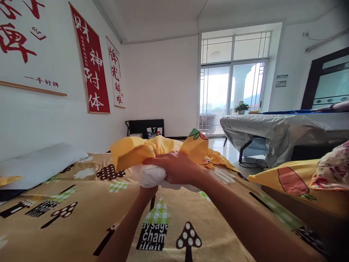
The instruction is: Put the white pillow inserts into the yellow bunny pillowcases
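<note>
Over the bed, my right hand (178, 168) is closed on the edge of a yellow pillowcase (132, 151) with a printed fruit on one corner. A white pillow (152, 175) bulges out of the pillowcase's near side, bunched up below my right fingers. My left hand (148, 190) comes from below and grips the white bunch; its fingers are mostly hidden by the pillow. The rest of the yellow cloth spreads away from me across the far part of the bed.
A patterned beige blanket (89, 218) covers the bed. Another white pillow (40, 163) lies at the left by the wall. On the right are a yellow carrot-print cloth (289, 178) and a floral cushion (332, 167). A plastic-covered table (267, 125) stands beyond, with a person's arm (334, 106) resting on it.
</note>
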A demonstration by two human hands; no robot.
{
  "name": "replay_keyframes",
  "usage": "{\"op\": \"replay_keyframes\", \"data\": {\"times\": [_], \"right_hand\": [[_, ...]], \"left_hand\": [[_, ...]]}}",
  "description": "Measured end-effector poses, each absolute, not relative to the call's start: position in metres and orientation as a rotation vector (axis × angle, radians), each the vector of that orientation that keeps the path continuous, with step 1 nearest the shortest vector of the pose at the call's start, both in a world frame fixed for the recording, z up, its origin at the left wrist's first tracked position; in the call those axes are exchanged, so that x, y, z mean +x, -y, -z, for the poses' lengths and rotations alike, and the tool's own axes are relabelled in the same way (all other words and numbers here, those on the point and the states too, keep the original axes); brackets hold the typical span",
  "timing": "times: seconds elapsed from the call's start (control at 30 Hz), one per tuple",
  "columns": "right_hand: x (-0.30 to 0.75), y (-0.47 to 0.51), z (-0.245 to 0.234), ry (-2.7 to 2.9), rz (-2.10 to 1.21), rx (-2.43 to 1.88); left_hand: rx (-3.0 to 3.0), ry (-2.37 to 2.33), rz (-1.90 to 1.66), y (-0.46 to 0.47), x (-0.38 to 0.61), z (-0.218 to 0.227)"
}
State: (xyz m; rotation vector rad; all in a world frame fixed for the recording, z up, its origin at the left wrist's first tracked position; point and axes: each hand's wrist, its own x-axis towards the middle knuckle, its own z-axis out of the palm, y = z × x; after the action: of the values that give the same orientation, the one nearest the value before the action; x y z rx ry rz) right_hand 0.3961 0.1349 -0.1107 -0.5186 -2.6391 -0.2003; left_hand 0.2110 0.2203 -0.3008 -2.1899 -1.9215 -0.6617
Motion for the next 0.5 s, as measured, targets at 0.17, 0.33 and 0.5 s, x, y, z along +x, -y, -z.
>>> {"op": "replay_keyframes", "data": {"times": [0.17, 0.33, 0.5], "right_hand": [[0.396, -0.178, 0.227, 2.806, 0.466, -0.769], [0.4, -0.176, 0.317, 2.753, 0.453, -0.836], [0.401, -0.155, 0.334, 2.709, 0.446, -0.875]], "left_hand": [[-2.291, 2.031, 0.421, -0.174, 0.202, 0.351], [-2.297, 2.058, 0.377, -0.134, 0.161, 0.34], [-2.459, 1.775, 0.5, -0.128, 0.186, 0.325]]}}
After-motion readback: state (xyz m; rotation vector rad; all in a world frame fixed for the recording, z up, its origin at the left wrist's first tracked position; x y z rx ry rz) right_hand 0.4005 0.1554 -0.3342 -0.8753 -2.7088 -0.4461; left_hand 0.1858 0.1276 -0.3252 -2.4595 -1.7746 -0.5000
